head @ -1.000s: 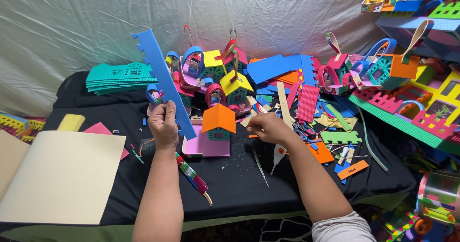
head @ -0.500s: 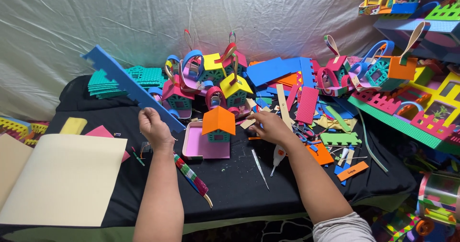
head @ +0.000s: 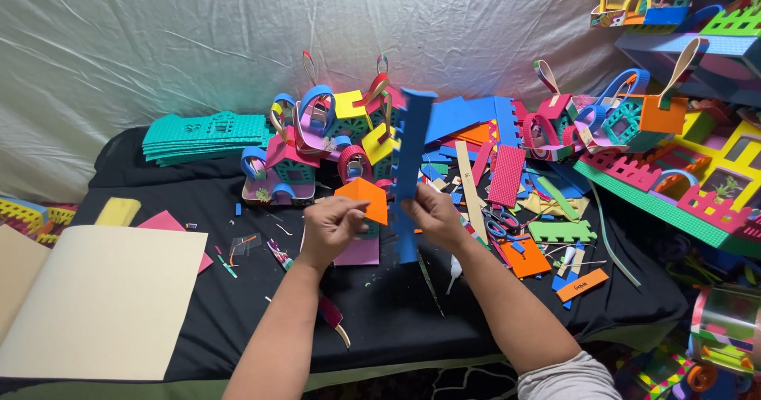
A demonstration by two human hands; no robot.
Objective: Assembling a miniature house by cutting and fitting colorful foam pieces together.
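- at the centre of the black-covered table (head: pixel 380 321), both hands meet over a small foam house.
- right hand (head: pixel 432 214): fingers closed around a long blue foam strip (head: pixel 411 154); the strip stands nearly upright, notched along one edge, its top end level with the pile of models behind and its lower end reaching below the hand.
- left hand (head: pixel 331 224): fingers curled, fingertips touching the orange roof (head: pixel 365 198) of the small foam house; whether it grips the roof or only rests on it cannot be told.
- small foam house: sits on a pink base (head: pixel 357 251) on the cloth, directly between the two hands and just left of the blue strip.
- behind the hands: a dense pile of coloured foam models (head: pixel 325 134) with looped handles, in pink, blue, yellow and red.
- far left rear: a stack of teal foam sheets (head: pixel 206 137), lying flat.
- near left: a large cream sheet (head: pixel 103 301) overhanging the table edge, with a pink piece (head: pixel 162 222) and a yellow block (head: pixel 117 211) just beyond it.
- right of the hands: scissors (head: pixel 495 227), an orange foam piece (head: pixel 525 259), a green cut-out (head: pixel 561 230) and assorted offcuts scattered on the cloth.
- far right: a larger green-based model with a pink fence (head: pixel 674 198).
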